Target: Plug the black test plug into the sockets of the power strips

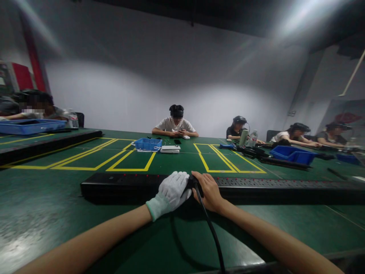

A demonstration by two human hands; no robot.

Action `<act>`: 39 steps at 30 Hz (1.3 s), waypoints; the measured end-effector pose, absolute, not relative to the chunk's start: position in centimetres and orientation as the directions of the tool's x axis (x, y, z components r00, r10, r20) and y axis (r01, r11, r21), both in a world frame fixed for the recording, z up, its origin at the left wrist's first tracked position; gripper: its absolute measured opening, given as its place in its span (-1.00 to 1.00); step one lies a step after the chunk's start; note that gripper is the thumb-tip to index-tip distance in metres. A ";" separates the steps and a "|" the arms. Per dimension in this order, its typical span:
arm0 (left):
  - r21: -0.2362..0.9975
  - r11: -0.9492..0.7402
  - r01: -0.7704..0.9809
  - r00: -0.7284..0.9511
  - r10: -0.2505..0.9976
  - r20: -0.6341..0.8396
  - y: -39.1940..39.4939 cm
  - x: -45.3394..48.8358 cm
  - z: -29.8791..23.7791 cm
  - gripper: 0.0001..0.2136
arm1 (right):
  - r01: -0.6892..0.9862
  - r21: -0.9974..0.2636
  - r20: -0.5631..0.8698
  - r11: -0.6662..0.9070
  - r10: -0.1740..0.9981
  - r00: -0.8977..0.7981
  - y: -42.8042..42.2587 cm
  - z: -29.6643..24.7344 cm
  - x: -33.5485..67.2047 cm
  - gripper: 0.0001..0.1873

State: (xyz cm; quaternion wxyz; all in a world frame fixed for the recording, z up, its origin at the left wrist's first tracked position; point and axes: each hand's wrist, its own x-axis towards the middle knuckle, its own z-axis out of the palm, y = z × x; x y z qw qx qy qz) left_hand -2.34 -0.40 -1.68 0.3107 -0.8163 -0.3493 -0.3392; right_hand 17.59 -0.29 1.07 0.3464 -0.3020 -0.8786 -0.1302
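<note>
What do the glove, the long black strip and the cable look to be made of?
Glove: probably knitted fabric, matte, with soft folds and a ribbed-looking cuff.
Long black strip: painted metal or plastic; its dull sheen fits either.
Cable: likely rubber or soft plastic, smooth, bending in an even curve.

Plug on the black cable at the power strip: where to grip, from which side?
I'd pinch the plug by its left and right sides, coming from the wearer's side. It sits between the gloved left hand and bare right hand, while the black cable curves toward the wearer and would likely flex if pulled.
</note>
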 end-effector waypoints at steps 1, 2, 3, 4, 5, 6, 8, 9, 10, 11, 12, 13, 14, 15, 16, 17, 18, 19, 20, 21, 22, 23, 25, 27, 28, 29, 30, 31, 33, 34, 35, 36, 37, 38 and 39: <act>-0.269 -0.563 0.781 0.523 0.356 0.774 -0.4 -2.3 -1.7 -0.59 | 0.617 0.025 0.680 0.786 0.439 -0.587 -0.3 1.1 17.6 -0.38; -0.267 -0.565 0.781 0.521 0.352 0.778 -0.4 -2.3 -1.7 -0.60 | 0.614 0.031 0.673 0.788 0.438 -0.596 -0.4 1.2 17.7 -0.35; -0.265 -0.568 0.780 0.519 0.348 0.781 -0.4 -2.3 -1.7 -0.61 | 0.612 0.036 0.667 0.790 0.437 -0.604 -0.4 1.2 17.7 -0.33; -0.262 -0.570 0.779 0.516 0.345 0.784 -0.4 -2.3 -1.7 -0.61 | 0.610 0.040 0.663 0.791 0.436 -0.609 -0.4 1.3 17.7 -0.32; -0.259 -0.572 0.778 0.513 0.342 0.787 -0.4 -2.3 -1.6 -0.61 | 0.610 0.042 0.662 0.791 0.435 -0.611 -0.5 1.3 17.7 -0.32; -0.257 -0.574 0.777 0.512 0.339 0.789 -0.5 -2.3 -1.6 -0.61 | 0.610 0.044 0.662 0.791 0.434 -0.610 -0.5 1.4 17.7 -0.33; -0.257 -0.576 0.776 0.512 0.336 0.791 -0.6 -2.2 -1.5 -0.61 | 0.614 0.044 0.667 0.788 0.435 -0.606 -0.5 1.4 17.7 -0.35; -0.257 -0.576 0.776 0.512 0.338 0.790 -0.6 -2.2 -1.5 -0.61 | 0.617 0.044 0.669 0.786 0.435 -0.603 -0.6 1.3 17.7 -0.37; -0.257 -0.574 0.777 0.513 0.341 0.788 -0.7 -2.2 -1.4 -0.61 | 0.620 0.045 0.671 0.783 0.436 -0.600 -0.6 1.3 17.6 -0.37; -0.259 -0.572 0.778 0.515 0.346 0.784 -0.7 -2.2 -1.4 -0.61 | 0.622 0.045 0.671 0.781 0.438 -0.598 -0.5 1.3 17.6 -0.37; -0.260 -0.570 0.779 0.517 0.351 0.781 -0.8 -2.3 -1.4 -0.61 | 0.625 0.045 0.672 0.779 0.440 -0.596 -0.5 1.2 17.6 -0.37; -0.262 -0.568 0.780 0.520 0.355 0.777 -0.8 -2.3 -1.4 -0.61 | 0.628 0.044 0.671 0.777 0.443 -0.595 -0.5 1.2 17.6 -0.36; -0.265 -0.567 0.780 0.523 0.358 0.774 -0.8 -2.3 -1.3 -0.60 | 0.632 0.043 0.670 0.774 0.447 -0.593 -0.5 1.2 17.5 -0.36; -0.267 -0.566 0.780 0.525 0.360 0.772 -0.9 -2.3 -1.3 -0.60 | 0.635 0.043 0.670 0.771 0.449 -0.591 -0.5 1.2 17.5 -0.35; -0.269 -0.565 0.780 0.526 0.359 0.771 -0.9 -2.3 -1.3 -0.60 | 0.637 0.042 0.672 0.770 0.450 -0.589 -0.5 1.2 17.5 -0.35; -0.269 -0.565 0.780 0.526 0.358 0.772 -0.9 -2.3 -1.3 -0.61 | 0.637 0.043 0.675 0.770 0.447 -0.587 -0.5 1.2 17.5 -0.34; -0.270 -0.566 0.779 0.525 0.355 0.773 -0.8 -2.3 -1.3 -0.61 | 0.636 0.044 0.679 0.771 0.444 -0.585 -0.5 1.2 17.5 -0.34; -0.270 -0.566 0.779 0.524 0.351 0.776 -0.8 -2.3 -1.3 -0.61 | 0.635 0.046 0.683 0.771 0.440 -0.583 -0.5 1.2 17.5 -0.34; -0.270 -0.566 0.779 0.522 0.347 0.779 -0.8 -2.2 -1.3 -0.61 | 0.634 0.046 0.686 0.772 0.437 -0.582 -0.5 1.2 17.4 -0.34; -0.272 -0.566 0.778 0.522 0.343 0.781 -0.8 -2.2 -1.3 -0.61 | 0.634 0.046 0.688 0.772 0.435 -0.581 -0.5 1.2 17.4 -0.35; -0.274 -0.565 0.778 0.523 0.340 0.782 -0.8 -2.2 -1.3 -0.61 | 0.634 0.046 0.688 0.772 0.436 -0.580 -0.5 1.1 17.4 -0.35; -0.277 -0.564 0.778 0.524 0.338 0.782 -0.8 -2.2 -1.3 -0.61 | 0.634 0.044 0.687 0.772 0.438 -0.580 -0.5 1.1 17.4 -0.35; -0.282 -0.562 0.778 0.525 0.333 0.783 -0.8 -2.2 -1.3 -0.61 | 0.634 0.038 0.684 0.772 0.442 -0.580 -0.5 1.1 17.4 -0.35; -0.281 -0.560 0.779 0.521 0.329 0.788 -0.9 -2.2 -1.3 -0.61 | 0.633 0.031 0.679 0.773 0.448 -0.581 -0.5 1.1 17.4 -0.38; -0.278 -0.558 0.782 0.517 0.331 0.790 -0.9 -2.2 -1.2 -0.61 | 0.635 0.027 0.679 0.772 0.452 -0.578 -0.5 1.1 17.4 -0.40; -0.274 -0.557 0.784 0.514 0.336 0.789 -0.9 -2.2 -1.2 -0.61 | 0.638 0.022 0.681 0.770 0.456 -0.573 -0.4 1.1 17.4 -0.42; -0.271 -0.558 0.785 0.514 0.342 0.786 -0.9 -2.2 -1.2 -0.61 | 0.643 0.017 0.684 0.766 0.460 -0.566 -0.3 1.1 17.3 -0.46; -0.269 -0.559 0.784 0.516 0.347 0.783 -0.9 -2.2 -1.2 -0.61 | 0.648 0.010 0.687 0.761 0.466 -0.557 -0.3 1.2 17.3 -0.50; -0.270 -0.563 0.781 0.521 0.350 0.778 -0.8 -2.2 -1.3 -0.61 | 0.658 -0.008 0.695 0.753 0.477 -0.538 0.0 1.3 17.2 -0.58; -0.270 -0.565 0.780 0.521 0.347 0.779 -0.7 -2.2 -1.3 -0.60 | 0.660 -0.019 0.698 0.751 0.483 -0.529 0.1 1.3 17.1 -0.61; -0.267 -0.567 0.779 0.519 0.345 0.782 -0.7 -2.2 -1.3 -0.60 | 0.660 -0.033 0.701 0.751 0.488 -0.520 0.1 1.3 17.1 -0.64; -0.264 -0.568 0.780 0.516 0.344 0.785 -0.6 -2.2 -1.4 -0.60 | 0.658 -0.049 0.703 0.752 0.494 -0.512 0.2 1.3 17.0 -0.66; -0.261 -0.569 0.780 0.513 0.343 0.786 -0.6 -2.2 -1.4 -0.60 | 0.653 -0.068 0.704 0.754 0.500 -0.504 0.3 1.3 17.0 -0.67; -0.260 -0.569 0.780 0.513 0.344 0.787 -0.6 -2.2 -1.4 -0.60 | 0.647 -0.090 0.707 0.757 0.506 -0.494 0.3 1.2 16.9 -0.68; -0.261 -0.568 0.780 0.514 0.345 0.785 -0.6 -2.1 -1.4 -0.60 | 0.638 -0.115 0.711 0.762 0.512 -0.483 0.4 1.2 16.9 -0.70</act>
